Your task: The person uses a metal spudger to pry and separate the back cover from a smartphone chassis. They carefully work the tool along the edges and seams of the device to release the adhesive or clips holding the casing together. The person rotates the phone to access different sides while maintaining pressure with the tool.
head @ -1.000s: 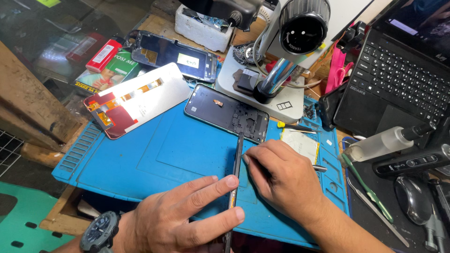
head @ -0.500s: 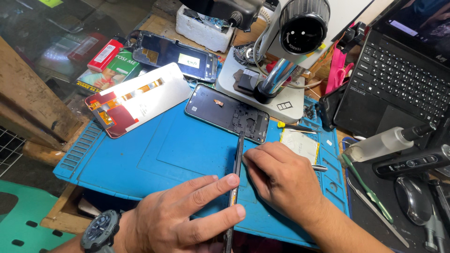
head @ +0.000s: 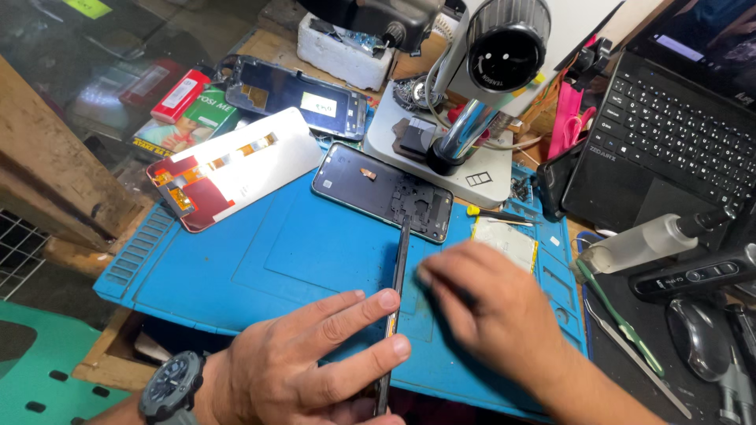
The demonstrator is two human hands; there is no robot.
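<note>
My left hand (head: 307, 362) grips a thin dark phone frame (head: 396, 283) that stands on edge on the blue work mat (head: 236, 260), with my fingers laid along its left side. To the right of the frame, my right hand (head: 496, 315) is blurred and its fingertips are close to the frame's upper part. Whether it pinches a small tool I cannot tell. A dark opened phone body (head: 386, 193) lies flat just beyond the frame's far end.
A white display panel (head: 236, 165) with a red end lies at the mat's left. A microscope (head: 496, 63) stands on a white base (head: 480, 169) behind. A laptop (head: 669, 134), a spray bottle (head: 646, 240), a green tool (head: 618, 327) and a mouse (head: 697, 334) sit right.
My right hand has shifted slightly right and away from the frame's edge and is now blurred with motion. My left hand keeps the frame upright in the same place.
</note>
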